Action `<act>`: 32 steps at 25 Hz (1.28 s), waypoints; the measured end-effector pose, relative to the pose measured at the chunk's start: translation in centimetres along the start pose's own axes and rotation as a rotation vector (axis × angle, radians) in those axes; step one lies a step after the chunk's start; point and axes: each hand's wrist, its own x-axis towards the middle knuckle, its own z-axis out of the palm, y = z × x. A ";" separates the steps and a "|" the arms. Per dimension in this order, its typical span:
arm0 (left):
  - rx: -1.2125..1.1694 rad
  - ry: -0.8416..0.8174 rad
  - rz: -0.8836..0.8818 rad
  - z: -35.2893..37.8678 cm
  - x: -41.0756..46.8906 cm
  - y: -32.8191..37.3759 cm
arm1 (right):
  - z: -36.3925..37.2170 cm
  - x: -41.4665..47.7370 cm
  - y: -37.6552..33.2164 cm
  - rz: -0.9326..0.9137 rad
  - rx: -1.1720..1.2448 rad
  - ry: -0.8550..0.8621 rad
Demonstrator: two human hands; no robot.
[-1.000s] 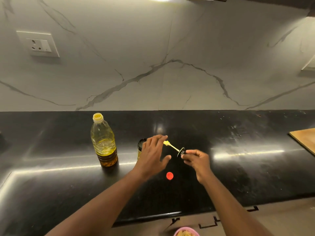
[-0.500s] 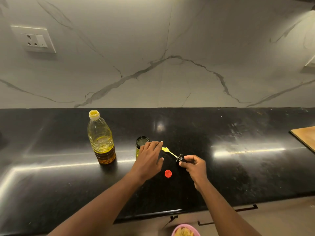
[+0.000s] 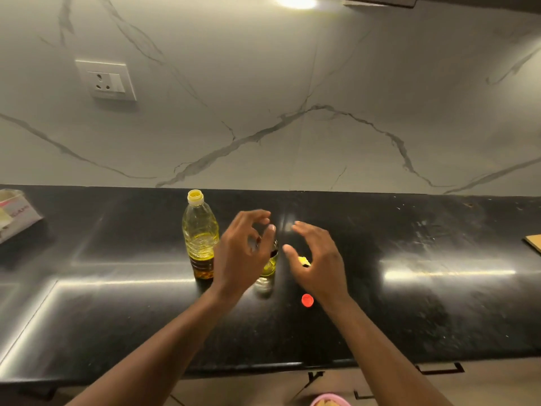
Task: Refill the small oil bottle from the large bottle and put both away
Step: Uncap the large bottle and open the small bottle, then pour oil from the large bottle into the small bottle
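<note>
The large plastic oil bottle (image 3: 200, 238) stands uncapped on the black counter (image 3: 409, 303), about a third full of yellow oil. To its right stands the small glass bottle (image 3: 268, 275) with a little oil in it, its top hidden by my left hand (image 3: 241, 254). That hand hovers over it with curled, spread fingers and holds nothing. My right hand (image 3: 317, 260) hovers open just right of the small bottle. A yellow stopper piece (image 3: 304, 261) shows beneath its palm, on the counter. A red cap (image 3: 307, 300) lies by my right wrist.
A cardboard box (image 3: 14, 218) sits at the far left of the counter and a wooden board (image 3: 534, 244) at the right edge. A wall socket (image 3: 106, 80) is on the marble backsplash. A pink bowl (image 3: 329, 401) shows below the counter's front edge.
My right hand has let go of the yellow-tipped stopper and spread its fingers. My left hand has risen over the small bottle. The view has tilted up and shifted left.
</note>
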 end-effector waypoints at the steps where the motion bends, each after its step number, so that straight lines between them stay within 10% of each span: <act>1: -0.037 0.068 0.008 -1.6 0.7 0.3 | 0.8 0.6 -1.8 -0.034 0.036 -0.041; 5: -0.080 0.283 -0.054 -7.9 1.8 -1.5 | 5.9 1.7 -8.2 0.047 0.195 -0.295; 9: -0.054 0.071 -0.372 -11.1 1.9 -6.5 | 11.8 2.5 -11.0 0.293 0.268 -0.497; 14: -0.234 -0.478 -0.658 -12.7 1.9 -11.5 | 16.0 4.2 -10.6 0.468 0.257 -0.432; 25: -0.274 -0.440 -0.626 -13.0 1.3 -12.7 | 16.7 3.2 -10.9 0.343 0.154 -0.223; 32: -0.460 -0.493 -0.612 -14.1 -0.6 -10.1 | 14.1 0.0 -14.0 0.495 0.518 -0.055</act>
